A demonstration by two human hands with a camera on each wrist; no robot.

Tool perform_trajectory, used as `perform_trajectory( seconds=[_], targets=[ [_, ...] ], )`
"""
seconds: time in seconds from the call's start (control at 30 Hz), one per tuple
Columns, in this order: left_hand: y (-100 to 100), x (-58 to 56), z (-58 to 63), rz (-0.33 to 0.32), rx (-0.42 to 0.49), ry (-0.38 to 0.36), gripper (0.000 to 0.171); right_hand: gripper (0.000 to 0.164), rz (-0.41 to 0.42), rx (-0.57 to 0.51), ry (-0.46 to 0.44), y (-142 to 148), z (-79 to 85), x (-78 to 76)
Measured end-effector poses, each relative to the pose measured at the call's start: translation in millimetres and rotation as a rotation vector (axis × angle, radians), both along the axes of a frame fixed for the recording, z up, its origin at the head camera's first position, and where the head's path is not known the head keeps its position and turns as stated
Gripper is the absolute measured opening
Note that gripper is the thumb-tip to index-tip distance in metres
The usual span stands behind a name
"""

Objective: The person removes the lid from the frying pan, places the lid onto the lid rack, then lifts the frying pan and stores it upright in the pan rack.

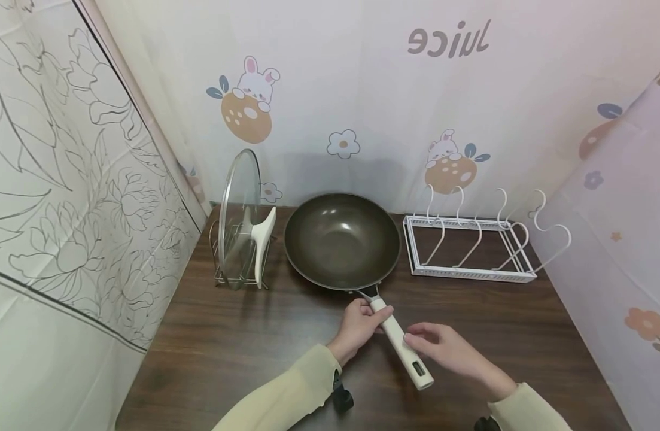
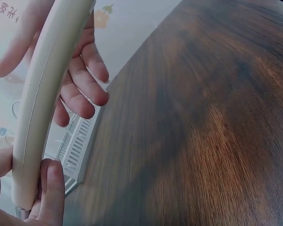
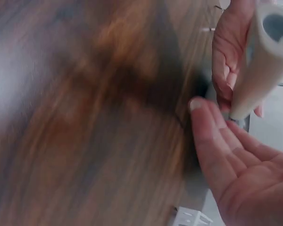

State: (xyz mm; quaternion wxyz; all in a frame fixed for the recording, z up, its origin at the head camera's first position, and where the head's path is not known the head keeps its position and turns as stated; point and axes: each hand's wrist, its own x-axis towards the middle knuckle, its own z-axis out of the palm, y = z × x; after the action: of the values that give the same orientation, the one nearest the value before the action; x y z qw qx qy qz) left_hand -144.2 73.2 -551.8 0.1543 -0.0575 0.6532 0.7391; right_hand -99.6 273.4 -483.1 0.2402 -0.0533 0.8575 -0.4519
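Observation:
A dark wok-like frying pan [image 1: 340, 242] stands at the back middle of the table, its cream handle [image 1: 397, 338] pointing toward me. My left hand [image 1: 358, 326] grips that handle close to the pan, thumb on one side and fingers on the other. Beside the handle's outer half is my right hand [image 1: 443, 350], its fingers loosely extended. In the right wrist view the right hand [image 3: 240, 165] shows an open palm with nothing held. The left wrist view shows the handle [image 2: 47, 94] between the two hands, the right hand's fingers [image 2: 82, 89] spread behind it.
To the left, a glass lid [image 1: 240, 221] with a cream knob handle stands upright in a wire rack [image 1: 219, 278]. A white rack [image 1: 470, 274] with several curved dividers lies at the back right. Printed curtains [image 1: 340, 90] border the brown wooden table [image 1: 227, 335].

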Motion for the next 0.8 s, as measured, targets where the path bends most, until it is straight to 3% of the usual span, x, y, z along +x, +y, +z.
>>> perform_trajectory(
  seconds=[0.2, 0.33, 0.57, 0.8],
  targets=[
    [2.5, -1.7, 0.8, 0.011, -0.005, -0.022, 0.039, 0.053, 0.081, -0.099, -0.045, -5.0, -8.9, -1.5],
    [3.5, -1.6, 2.8, 0.016, -0.009, -0.039, 0.039, 0.047, 0.056, -0.194, -0.079, -10.4, -16.0, 1.3],
    [4.5, -0.1, 5.6, 0.027, -0.015, -0.055, 0.040, 0.042, -0.048, -0.209, 0.036, -17.4, -28.8, 11.7],
    [3.3, 2.4, 6.1, 0.010, -0.036, -0.035, 0.039, 0.037, -0.049, -0.294, 0.092, -17.1, -36.5, 19.1]
  ],
)
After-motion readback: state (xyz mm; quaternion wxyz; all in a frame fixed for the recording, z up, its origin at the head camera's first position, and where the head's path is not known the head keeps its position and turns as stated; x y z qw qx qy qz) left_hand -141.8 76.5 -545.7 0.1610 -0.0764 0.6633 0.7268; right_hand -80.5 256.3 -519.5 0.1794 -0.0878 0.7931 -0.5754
